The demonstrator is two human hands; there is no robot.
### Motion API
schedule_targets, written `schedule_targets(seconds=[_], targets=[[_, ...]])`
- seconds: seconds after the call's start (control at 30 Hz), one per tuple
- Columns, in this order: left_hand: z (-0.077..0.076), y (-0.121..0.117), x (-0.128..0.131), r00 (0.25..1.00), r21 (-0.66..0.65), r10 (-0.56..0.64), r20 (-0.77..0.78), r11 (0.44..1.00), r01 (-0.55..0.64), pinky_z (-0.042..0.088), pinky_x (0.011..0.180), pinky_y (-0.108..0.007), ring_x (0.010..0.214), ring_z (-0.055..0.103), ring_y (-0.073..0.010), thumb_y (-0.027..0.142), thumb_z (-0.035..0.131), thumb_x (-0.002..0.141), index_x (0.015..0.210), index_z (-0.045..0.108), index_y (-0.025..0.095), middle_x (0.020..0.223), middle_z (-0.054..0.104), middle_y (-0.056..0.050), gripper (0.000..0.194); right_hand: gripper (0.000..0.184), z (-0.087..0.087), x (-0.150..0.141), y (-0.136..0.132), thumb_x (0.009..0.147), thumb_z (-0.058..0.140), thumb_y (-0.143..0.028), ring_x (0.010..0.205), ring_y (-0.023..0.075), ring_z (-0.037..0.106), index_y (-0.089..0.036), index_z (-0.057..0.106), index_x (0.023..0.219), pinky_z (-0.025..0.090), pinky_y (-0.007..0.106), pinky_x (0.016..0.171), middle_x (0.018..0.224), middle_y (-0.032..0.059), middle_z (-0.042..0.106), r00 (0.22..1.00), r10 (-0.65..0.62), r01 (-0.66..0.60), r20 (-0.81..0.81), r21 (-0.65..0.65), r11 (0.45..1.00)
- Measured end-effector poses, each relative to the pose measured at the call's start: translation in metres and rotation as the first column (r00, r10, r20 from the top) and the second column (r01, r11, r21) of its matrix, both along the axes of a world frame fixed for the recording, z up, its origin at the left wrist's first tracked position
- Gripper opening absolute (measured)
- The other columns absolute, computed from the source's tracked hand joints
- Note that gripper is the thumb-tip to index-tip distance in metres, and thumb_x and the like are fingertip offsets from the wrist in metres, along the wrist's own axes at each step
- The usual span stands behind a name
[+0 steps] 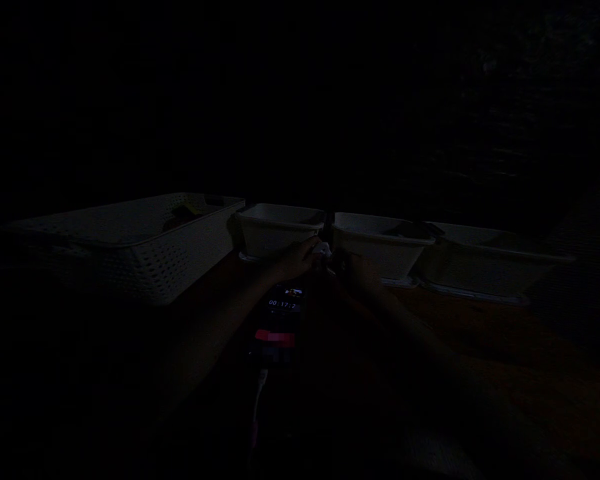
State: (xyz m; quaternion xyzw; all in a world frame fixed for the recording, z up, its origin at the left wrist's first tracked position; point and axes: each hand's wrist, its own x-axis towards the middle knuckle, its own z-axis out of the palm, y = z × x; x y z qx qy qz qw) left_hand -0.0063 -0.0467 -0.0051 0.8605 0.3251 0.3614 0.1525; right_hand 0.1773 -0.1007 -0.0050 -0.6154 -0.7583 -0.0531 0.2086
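The picture is very dark. My left hand (303, 255) reaches in from the left, its fingers closed on a small whitish piece (323, 249) whose kind I cannot make out. Close beside it, my right hand (354, 265) comes from the right with its fingers curled in against the same piece. Both hands are held just in front of two pale tubs, the left tub (280, 230) and the middle tub (380, 243). Below my hands a phone (275, 327) lies with its lit screen showing a running timer.
A large white perforated basket (180, 267) stands at the left, with a dark and yellowish item (183, 213) inside. Another pale tub (485, 267) is at the right. A white cable (260, 393) runs from the phone towards me across the brownish table surface (460, 327).
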Motion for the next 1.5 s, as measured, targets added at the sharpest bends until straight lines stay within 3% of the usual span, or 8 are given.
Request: schedule_targets(seconds=[0.17, 0.33, 0.53, 0.67, 0.8, 0.9, 1.1, 1.5], targets=[[-0.002, 0.001, 0.001, 0.999, 0.037, -0.041, 0.024, 0.999, 0.040, 0.044, 0.080, -0.028, 0.090, 0.059, -0.0160, 0.032, 0.043, 0.090, 0.113, 0.050, 0.018, 0.102, 0.063, -0.006, 0.028, 0.055, 0.002, -0.002, -0.001, 0.093, 0.018, -0.057, 0.084, 0.0265, 0.065, -0.022, 0.056, 0.110, 0.043, 0.030, 0.064, 0.097, 0.0113, 0.067, 1.000, 0.001, -0.001, -0.002, -0.007, 1.000], [-0.002, 0.001, 0.000, 0.999, 0.033, -0.028, -0.043, 0.999, 0.029, 0.044, 0.074, -0.025, 0.083, 0.059, -0.0149, 0.032, 0.047, 0.087, 0.104, 0.053, 0.016, 0.093, 0.063, -0.004, 0.024, 0.057, 0.004, -0.003, -0.003, 0.094, 0.013, -0.053, 0.089, 0.0262, 0.065, -0.021, 0.057, 0.112, 0.044, 0.031, 0.068, 0.100, 0.0128, 0.066, 0.999, -0.027, 0.028, 0.018, -0.087, 0.996], [-0.005, 0.013, -0.007, 0.994, 0.042, 0.086, 0.062, 0.995, -0.089, 0.044, 0.079, -0.029, 0.090, 0.059, -0.0186, 0.035, 0.049, 0.086, 0.114, 0.051, 0.016, 0.103, 0.062, -0.008, 0.034, 0.051, 0.002, 0.000, -0.001, 0.090, 0.041, -0.047, 0.101, 0.0219, 0.058, -0.018, 0.038, 0.133, 0.044, 0.028, 0.077, 0.123, 0.0133, 0.056, 0.993, 0.101, -0.093, -0.056, 0.129, 0.987], [-0.005, 0.009, -0.001, 0.992, -0.076, -0.041, 0.116, 0.996, 0.051, 0.045, 0.077, -0.027, 0.087, 0.059, -0.0167, 0.038, 0.050, 0.085, 0.109, 0.052, 0.015, 0.100, 0.061, -0.006, 0.034, 0.050, 0.007, 0.001, -0.002, 0.087, 0.049, -0.038, 0.110, 0.0227, 0.052, -0.017, 0.041, 0.132, 0.042, 0.030, 0.086, 0.129, 0.0140, 0.051, 0.993, 0.120, -0.120, 0.015, 0.224, 0.967], [-0.005, -0.005, 0.010, 0.964, -0.199, -0.219, 0.150, 0.948, 0.247, 0.046, 0.067, -0.024, 0.077, 0.058, -0.0131, 0.040, 0.053, 0.084, 0.104, 0.050, 0.016, 0.092, 0.060, -0.003, 0.032, 0.039, 0.013, 0.001, -0.005, 0.088, 0.046, -0.040, 0.103, 0.0267, 0.058, -0.020, 0.054, 0.120, 0.044, 0.036, 0.083, 0.115, 0.0128, 0.060, 0.993, -0.013, 0.000, 0.119, 0.111, 0.994], [-0.004, -0.011, 0.012, 0.955, -0.241, -0.265, 0.131, 0.926, 0.290, 0.045, 0.061, -0.023, 0.068, 0.057, -0.0116, 0.040, 0.053, 0.084, 0.102, 0.048, 0.017, 0.085, 0.058, -0.001, 0.030, 0.041, 0.012, 0.001, -0.005, 0.087, 0.044, -0.047, 0.092, 0.0270, 0.064, -0.020, 0.059, 0.114, 0.047, 0.034, 0.075, 0.102, 0.0135, 0.065, 0.989, -0.085, 0.091, 0.119, -0.047, 0.995], [-0.002, -0.010, 0.008, 0.981, -0.085, -0.193, 0.005, 0.978, 0.193, 0.047, 0.074, -0.028, 0.086, 0.060, -0.0158, 0.032, 0.052, 0.085, 0.107, 0.052, 0.019, 0.096, 0.063, -0.004, 0.025, 0.051, 0.006, 0.001, -0.003, 0.084, 0.042, -0.059, 0.087, 0.0296, 0.066, -0.018, 0.062, 0.107, 0.049, 0.034, 0.068, 0.097, 0.0154, 0.067, 0.994, -0.063, 0.071, 0.091, -0.091, 0.993], [-0.004, -0.008, 0.007, 0.990, 0.022, -0.116, -0.074, 0.993, 0.118, 0.045, 0.079, -0.030, 0.092, 0.062, -0.0186, 0.027, 0.055, 0.082, 0.113, 0.056, 0.022, 0.104, 0.066, -0.005, 0.032, 0.040, 0.000, 0.002, 0.004, 0.085, 0.046, -0.046, 0.087, 0.0300, 0.066, -0.018, 0.062, 0.108, 0.049, 0.034, 0.066, 0.096, 0.0150, 0.067, 0.993, -0.007, 0.022, 0.117, -0.121, 0.992]])
